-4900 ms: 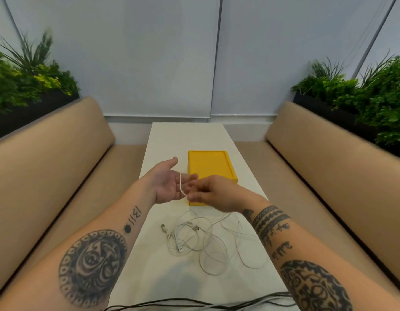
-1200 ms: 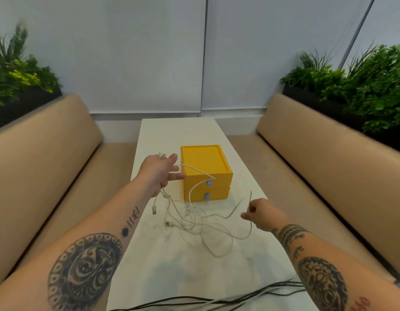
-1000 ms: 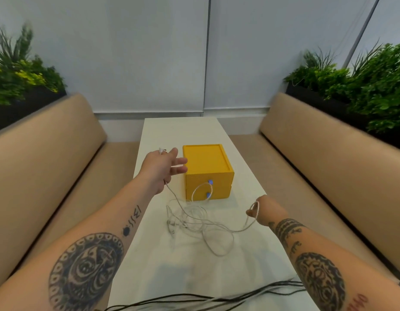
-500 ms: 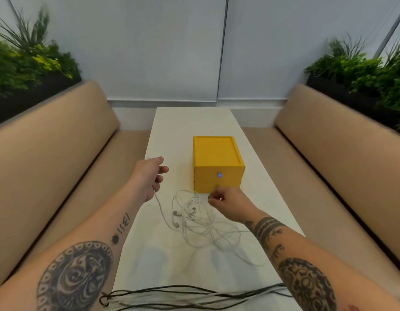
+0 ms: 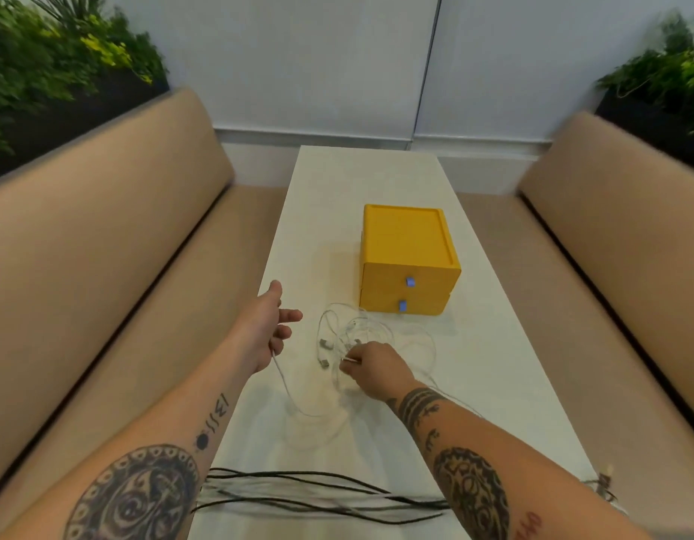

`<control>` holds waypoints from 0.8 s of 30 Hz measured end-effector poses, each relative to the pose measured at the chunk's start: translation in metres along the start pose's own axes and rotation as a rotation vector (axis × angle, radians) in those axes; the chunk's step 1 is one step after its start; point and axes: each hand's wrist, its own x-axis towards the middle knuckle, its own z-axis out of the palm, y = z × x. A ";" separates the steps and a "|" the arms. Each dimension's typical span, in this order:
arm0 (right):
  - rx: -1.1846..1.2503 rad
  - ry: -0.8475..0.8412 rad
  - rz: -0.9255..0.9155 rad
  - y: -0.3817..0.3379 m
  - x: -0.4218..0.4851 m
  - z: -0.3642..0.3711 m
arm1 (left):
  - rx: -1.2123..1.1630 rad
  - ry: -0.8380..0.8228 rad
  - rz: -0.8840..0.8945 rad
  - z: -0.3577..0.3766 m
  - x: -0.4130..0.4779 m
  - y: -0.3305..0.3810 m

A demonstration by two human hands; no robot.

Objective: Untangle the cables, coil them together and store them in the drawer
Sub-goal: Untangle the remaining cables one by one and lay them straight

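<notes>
A tangle of thin white cables (image 5: 370, 333) lies on the white table (image 5: 493, 364), just in front of a yellow two-drawer box (image 5: 407, 259) with blue pulls; both drawers look closed. My left hand (image 5: 265, 333) hovers at the table's left edge, its curled lower fingers holding one white strand that runs down and right to the pile. My right hand (image 5: 370, 368) is down on the tangle, pinching a white connector end between thumb and fingers.
Several black cables (image 5: 318, 496) lie across the near end of the table. Tan benches (image 5: 103, 247) flank the table on both sides, with planters (image 5: 45, 72) behind them. A white wall closes the far end.
My right hand moved from near the box front back toward me onto the tangle and pinched a connector. My left hand stayed at the left, still holding its strand. The camera tilted further down.
</notes>
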 end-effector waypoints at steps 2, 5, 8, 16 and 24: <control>0.227 0.086 -0.033 -0.005 0.001 -0.019 | 0.010 0.004 -0.001 0.001 0.001 -0.007; 0.466 0.198 -0.043 -0.011 -0.001 -0.057 | 0.026 -0.004 -0.007 0.003 0.005 -0.011; 0.583 0.347 -0.091 -0.010 -0.004 -0.091 | 0.028 -0.023 -0.011 0.008 0.008 -0.007; 1.004 0.769 -0.258 -0.024 -0.039 -0.191 | 0.007 -0.116 0.053 0.029 0.002 0.015; 1.172 1.015 -0.310 -0.028 -0.073 -0.247 | -0.041 -0.080 0.086 0.028 0.000 0.026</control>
